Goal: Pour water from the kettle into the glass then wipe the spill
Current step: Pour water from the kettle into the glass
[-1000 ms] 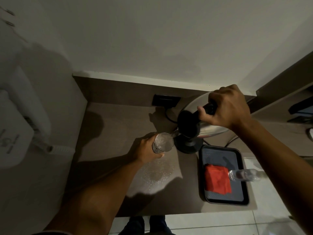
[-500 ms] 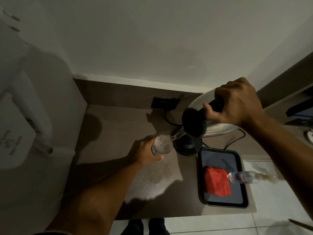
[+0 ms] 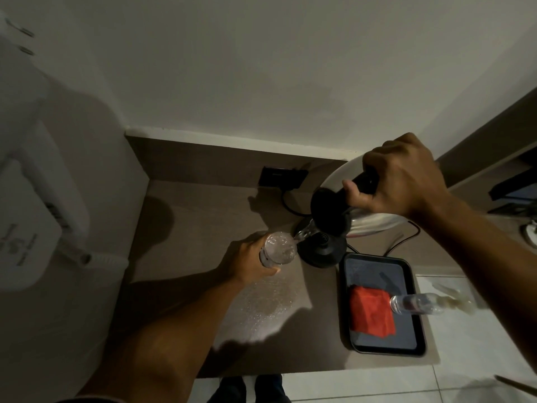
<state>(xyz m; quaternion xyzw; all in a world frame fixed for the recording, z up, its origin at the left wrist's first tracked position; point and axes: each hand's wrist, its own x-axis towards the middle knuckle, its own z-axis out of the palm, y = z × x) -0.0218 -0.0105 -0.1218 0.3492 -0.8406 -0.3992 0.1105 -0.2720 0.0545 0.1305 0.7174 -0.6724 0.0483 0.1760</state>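
Note:
My right hand [image 3: 402, 177] grips the black handle of a steel kettle [image 3: 374, 221], which is tilted to the left with its black lid facing me. A thin stream of water runs from its spout into a clear glass [image 3: 278, 251] that my left hand [image 3: 250, 261] holds just above the brown counter [image 3: 197, 228]. The glass holds water and bubbles. A red cloth [image 3: 371, 311] lies folded on a dark tray [image 3: 374, 267] to the right. Fine droplets glint on the counter below the glass.
The kettle's black base [image 3: 324, 251] stands on the counter right of the glass, its cord running to a wall socket [image 3: 283, 177]. A clear plastic bottle [image 3: 415, 303] lies on the tray's right edge. A white appliance [image 3: 32, 216] hangs on the left wall.
The kettle has been lifted and tipped further, and water now streams into the glass, which has filled. My left hand has kept the glass in about the same place.

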